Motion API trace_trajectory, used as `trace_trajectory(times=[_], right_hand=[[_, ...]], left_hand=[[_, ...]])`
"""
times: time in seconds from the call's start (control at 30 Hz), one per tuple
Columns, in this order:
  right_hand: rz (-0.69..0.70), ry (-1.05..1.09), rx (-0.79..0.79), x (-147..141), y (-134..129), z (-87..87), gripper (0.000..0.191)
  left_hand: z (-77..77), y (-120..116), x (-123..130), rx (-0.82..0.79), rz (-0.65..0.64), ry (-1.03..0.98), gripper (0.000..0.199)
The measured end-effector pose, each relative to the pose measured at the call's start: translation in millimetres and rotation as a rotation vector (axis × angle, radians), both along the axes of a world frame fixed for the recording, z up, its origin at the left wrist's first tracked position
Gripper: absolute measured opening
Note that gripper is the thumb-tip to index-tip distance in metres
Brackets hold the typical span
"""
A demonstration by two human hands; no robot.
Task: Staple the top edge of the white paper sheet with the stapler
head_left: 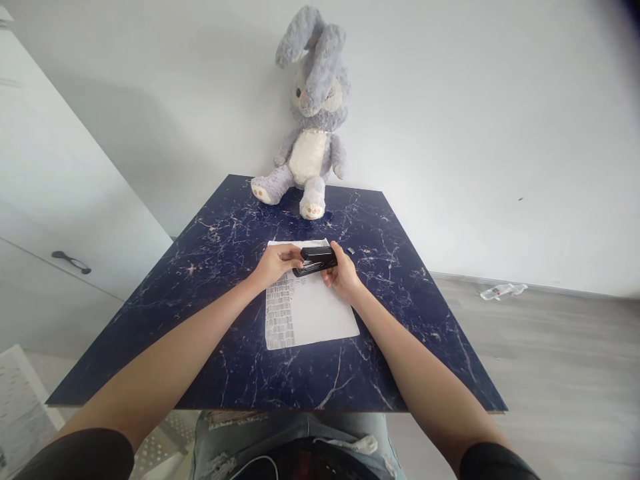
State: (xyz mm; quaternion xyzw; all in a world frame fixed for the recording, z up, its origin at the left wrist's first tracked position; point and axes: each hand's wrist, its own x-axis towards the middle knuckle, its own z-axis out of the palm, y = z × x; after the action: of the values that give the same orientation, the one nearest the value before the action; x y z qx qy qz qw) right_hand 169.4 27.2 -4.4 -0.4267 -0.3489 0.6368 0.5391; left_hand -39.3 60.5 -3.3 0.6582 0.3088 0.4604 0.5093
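A black stapler (319, 259) is held level above the upper part of a printed sheet of paper (325, 317), its jaw pointing left. My right hand (344, 270) grips the rear end of the stapler, thumb on top and fingers curled below. The fingertips of my left hand (277, 263) are closed at the stapler's front end, over the paper's upper left part. Dense print runs down the left side of the sheet; the rest is mostly blank. Just right of the stapler lies a tiny object (351, 251), too small to name.
A grey plush rabbit (311, 153) sits at the far edge of the dark blue marbled table (320, 383), against the wall. A white cabinet (65, 200) stands at the left. Clear plastic packaging (503, 291) lies on the floor at the right.
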Motion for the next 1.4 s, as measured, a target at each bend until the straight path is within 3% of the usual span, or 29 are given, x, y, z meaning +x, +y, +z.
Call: trace_trajectory(times=[0.2, 0.37, 0.47, 0.6, 0.7, 0.83, 0.9, 1.0, 1.17, 1.4], right_hand=[[-0.005, -0.062, 0.069, 3, -2, -1.4, 0.046], [-0.016, -0.219, 0.019, -3, -8, -1.0, 0.052], [0.021, -0.484, 0.056, -2, -12, 4.2, 0.048], [0.076, -1.0, 0.116, 11, -16, 15.8, 0.051], [0.038, -1.279, 0.261, 24, -16, 21.9, 0.055], [-0.189, -1.394, 0.459, 45, -5, 16.4, 0.035], [-0.267, -1.42, 0.504, 57, 4, 7.5, 0.023], [-0.223, -1.504, 0.506, 73, 16, -7.0, 0.029], [-0.147, -1.584, 0.445, 89, 25, -17.5, 0.029], [-0.368, -1.523, 0.346, 105, 26, -17.4, 0.03]], left_hand=[[-3.9, 9, -6, 0.04, 0.055, -0.009, 0.032], [0.0, 17, -13, -0.128, 0.082, -0.398, 0.025], [1.7, 21, -14, -0.235, 0.146, -0.541, 0.016], [-0.1, 23, -13, -0.236, 0.176, -0.502, 0.015], [-5.3, 23, -13, -0.107, 0.26, -0.271, 0.018], [-14.5, 16, -11, 0.245, 0.446, 0.428, 0.022], [-18.4, 12, -10, 0.356, 0.442, 0.743, 0.034], [-20.6, 7, -9, 0.355, 0.295, 1.053, 0.055], [-14.9, 1, -4, 0.33, 0.153, 1.229, 0.063], [-11.6, -22, 19, 0.345, 0.1, 1.238, 0.064]])
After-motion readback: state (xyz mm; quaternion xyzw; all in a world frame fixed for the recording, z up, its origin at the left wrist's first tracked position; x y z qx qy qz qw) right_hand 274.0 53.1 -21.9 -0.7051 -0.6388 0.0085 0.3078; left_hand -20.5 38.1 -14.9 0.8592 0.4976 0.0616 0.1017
